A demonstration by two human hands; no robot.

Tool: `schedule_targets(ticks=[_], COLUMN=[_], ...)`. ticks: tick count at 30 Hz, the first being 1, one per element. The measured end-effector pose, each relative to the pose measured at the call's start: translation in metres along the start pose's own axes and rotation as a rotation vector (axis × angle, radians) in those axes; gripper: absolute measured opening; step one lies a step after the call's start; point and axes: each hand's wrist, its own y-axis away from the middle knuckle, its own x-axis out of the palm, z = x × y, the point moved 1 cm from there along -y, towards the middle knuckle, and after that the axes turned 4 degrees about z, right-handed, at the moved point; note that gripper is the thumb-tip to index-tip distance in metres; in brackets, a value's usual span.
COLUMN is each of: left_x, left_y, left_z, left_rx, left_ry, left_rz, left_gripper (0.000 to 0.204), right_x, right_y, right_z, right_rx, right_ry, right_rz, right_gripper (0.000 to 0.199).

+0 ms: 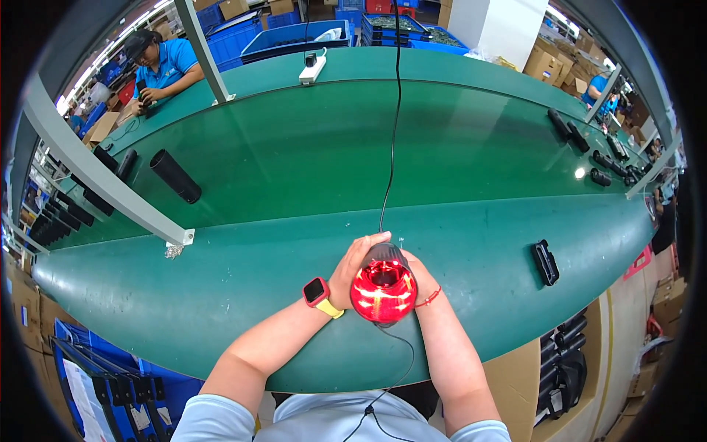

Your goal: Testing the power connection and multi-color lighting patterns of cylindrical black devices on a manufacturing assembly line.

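Both hands meet over the near edge of a green bench (243, 287), wrapped around a dark device with a glowing red lens (383, 292) that faces up toward the camera. The left hand (353, 267), with a red watch (317, 292) on a yellow strap at the wrist, grasps the device's left side, its fingers curled over the top of the dark body. The right hand (414, 274) is mostly hidden behind the device; it presses against the right side, and a thin red string (429, 297) circles that wrist, but how its fingers close I cannot tell. A black cord (390, 147) runs from the top of the device straight across the bench toward a white power strip (313, 68) at the far edge. Another thin black cable (401, 368) hangs from beneath the device toward the person's chest. To the right, well apart from the hands, a small black part (546, 262) lies flat on the bench. On the far left a black tube (175, 176) lies on its side, with more dark tubes beyond a grey frame post (110, 184). Further black pieces (589, 147) sit along the far right. At the upper left another person in a blue shirt (166, 62) works with something dark in their hands.
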Motion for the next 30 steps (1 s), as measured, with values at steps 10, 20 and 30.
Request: schedule_targets(ticks=[10, 20, 30], left_x=[-0.005, 0.007, 0.003], left_y=[0.001, -0.006, -0.018], left_z=[0.01, 0.01, 0.004], left_rx=[-0.469, -0.661, -0.628], left_ry=[0.277, 0.851, 0.819], left_rz=[-0.359, -0.369, -0.36], left_gripper=[0.066, 0.057, 0.05], right_x=[-0.044, -0.004, -0.004], right_y=[-0.001, -0.005, -0.003], right_z=[0.007, 0.006, 0.004], right_rx=[-0.29, -0.466, -0.527], right_ry=[0.264, 0.196, 0.413], right_rz=[-0.339, -0.378, -0.504], right_gripper=[0.022, 0.02, 0.016])
